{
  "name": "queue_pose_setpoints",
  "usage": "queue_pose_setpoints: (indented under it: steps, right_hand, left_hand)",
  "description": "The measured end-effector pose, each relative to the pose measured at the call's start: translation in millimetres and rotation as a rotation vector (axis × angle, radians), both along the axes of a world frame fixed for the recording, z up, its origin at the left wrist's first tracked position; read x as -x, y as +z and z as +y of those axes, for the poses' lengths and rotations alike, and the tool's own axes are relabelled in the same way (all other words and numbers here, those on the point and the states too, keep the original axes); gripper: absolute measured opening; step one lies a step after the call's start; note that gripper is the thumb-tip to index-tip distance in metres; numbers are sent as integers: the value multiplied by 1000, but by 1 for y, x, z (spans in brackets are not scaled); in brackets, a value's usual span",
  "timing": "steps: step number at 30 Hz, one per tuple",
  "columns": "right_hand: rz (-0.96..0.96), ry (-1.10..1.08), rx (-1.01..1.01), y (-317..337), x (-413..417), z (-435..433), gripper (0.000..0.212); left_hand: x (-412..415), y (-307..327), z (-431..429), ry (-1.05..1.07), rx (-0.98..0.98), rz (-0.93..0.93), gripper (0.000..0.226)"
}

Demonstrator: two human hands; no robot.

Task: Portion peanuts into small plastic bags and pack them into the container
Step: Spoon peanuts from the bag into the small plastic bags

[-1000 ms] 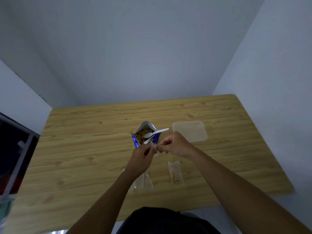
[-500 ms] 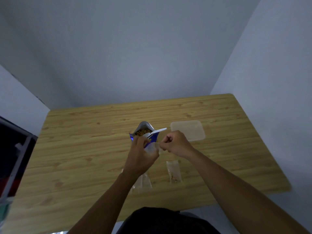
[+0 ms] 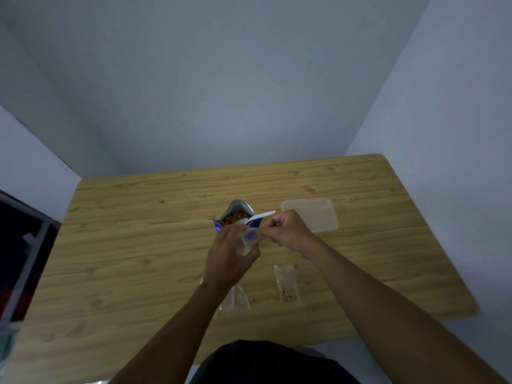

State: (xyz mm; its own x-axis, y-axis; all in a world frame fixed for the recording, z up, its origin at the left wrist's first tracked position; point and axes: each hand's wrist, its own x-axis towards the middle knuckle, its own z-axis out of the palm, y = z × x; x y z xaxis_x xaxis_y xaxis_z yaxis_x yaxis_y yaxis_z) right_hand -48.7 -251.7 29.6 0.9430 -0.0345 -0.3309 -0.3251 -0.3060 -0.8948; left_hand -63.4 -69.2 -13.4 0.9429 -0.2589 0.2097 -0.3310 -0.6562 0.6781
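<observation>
Fingers of both hands are pinching a clear bag, left hand and right hand holding it up just before the peanut pouch; the container is sitting right of it.

Premises: a small, plain indoor room, either domestic or a made-up work corner; which of the two cannot be told. A rectangular light wood-grain table stands in a corner formed by smooth pale grey-blue walls, and carries household-scale food packing goods: an opened blue-and-silver foil pouch and a translucent rectangular plastic container. At the left edge, a dark unit with a pale frame is partly in view, nature undetermined.
</observation>
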Motion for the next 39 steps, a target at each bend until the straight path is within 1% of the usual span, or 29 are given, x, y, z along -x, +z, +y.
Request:
queue_pose_setpoints:
  steps: [4, 7, 8, 9, 10, 12, 14, 16, 18, 20, 22, 27, 30, 32, 34, 36, 39]
  right_hand:
    - [89, -3, -50, -5, -5, 2, 22]
    - [191, -48, -36, -12, -9, 1, 44]
    - [210, -88, 3, -15, -10, 2, 51]
    - [203, -139, 64, -19, -11, 3, 54]
    - [170, -200, 138, -22, -12, 5, 50]
    - [42, -309, 250, -26, -16, 10, 38]
    - [-139, -334, 264, -29, -22, 18, 24]
    - [-285, -298, 250, -29, -29, 25, 18]
    - [-360, -247, 217, -29, -34, 31, 15]
    - [-389, -170, 185, -27, -39, 36, 14]
    - [-448, -71, 208, -25, -43, 37, 14]
    - [-695, 209, 443, -17, -57, 25, 13]
    - [-774, 320, 597, -21, -64, 18, 15]
    - [-788, 388, 668, -28, -64, 18, 19]
    - [-762, 382, 681, -32, -61, 23, 19]
    - [-675, 276, 628, -34, -61, 27, 17]
    - [-504, 54, 528, -31, -63, 26, 18]
  left_hand:
    - [-3, 6, 4, 26, 42, 27, 38]
    - [-8, 7, 14, 44, 86, 31, 37]
    - [-11, 8, 19, 54, 98, 26, 39]
    - [-13, 8, 24, 70, 106, 18, 40]
    - [-16, 8, 29, 90, 110, 12, 40]
    - [-23, 8, 37, 117, 104, 5, 40]
    - [-30, 4, 44, 108, 96, -17, 41]
    - [-36, 0, 50, 86, 87, -6, 44]
    - [-41, -4, 53, 67, 63, 39, 48]
    - [-42, -8, 55, 36, 46, 70, 50]
    - [-42, -10, 56, 8, 47, 79, 51]
    - [-44, -12, 60, 1, 70, 91, 53]
    - [-45, -13, 62, -23, 81, 92, 53]
    - [-46, -14, 63, -37, 89, 93, 53]
    - [-46, -15, 64, -48, 100, 89, 52]
    - [-48, -15, 65, -56, 103, 89, 51]
    - [-49, -14, 70, -73, 92, 112, 55]
